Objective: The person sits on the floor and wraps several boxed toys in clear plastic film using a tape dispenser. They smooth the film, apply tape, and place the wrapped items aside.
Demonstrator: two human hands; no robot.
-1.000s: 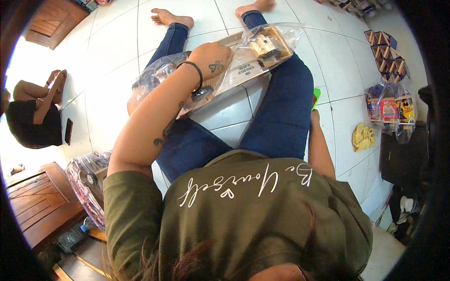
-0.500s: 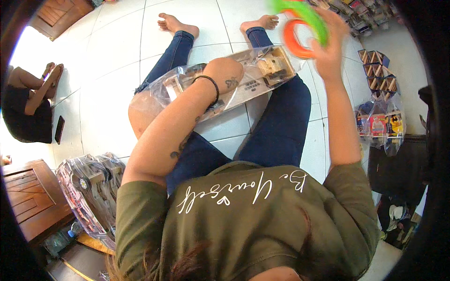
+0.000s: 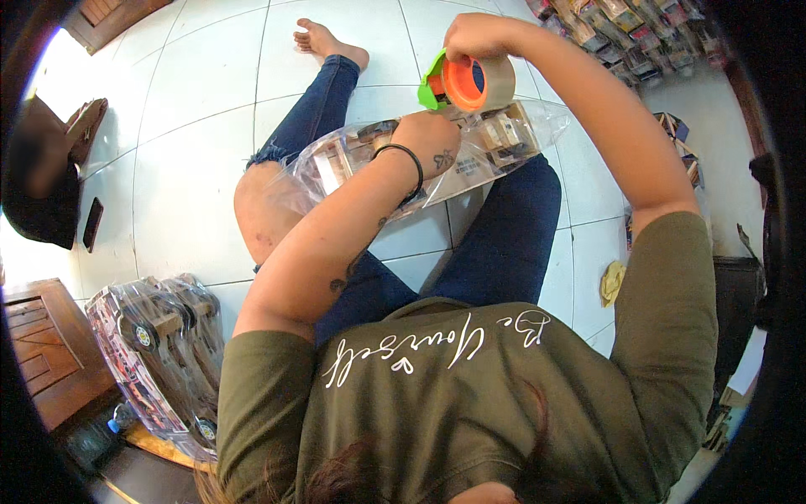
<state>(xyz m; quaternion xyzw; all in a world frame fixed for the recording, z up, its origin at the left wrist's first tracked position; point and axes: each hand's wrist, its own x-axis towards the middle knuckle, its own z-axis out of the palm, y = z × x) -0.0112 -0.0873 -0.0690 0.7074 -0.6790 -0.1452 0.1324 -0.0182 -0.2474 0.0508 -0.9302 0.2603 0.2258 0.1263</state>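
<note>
Tape in hand, a person sits on a white tiled floor point(image 3: 201, 160) with one clear plastic package point(image 3: 437, 155) of small wooden pieces lying across both denim-clad legs. The right hand point(image 3: 474, 35) is closed around a tape dispenser point(image 3: 460, 82), its green frame and orange core carrying one roll of brownish tape, held just above the package. The left hand point(image 3: 428, 143), a black band on its wrist, presses flat on the package's top, fingers bent against the wrap and covering its middle. One stack of wrapped toy vehicles point(image 3: 155, 353) lies well apart at the person's left, beside a wooden cabinet point(image 3: 42, 353). Rows of small packaged goods point(image 3: 621, 25) line the floor far right, and a yellow object point(image 3: 613, 281) lies near the right knee.
</note>
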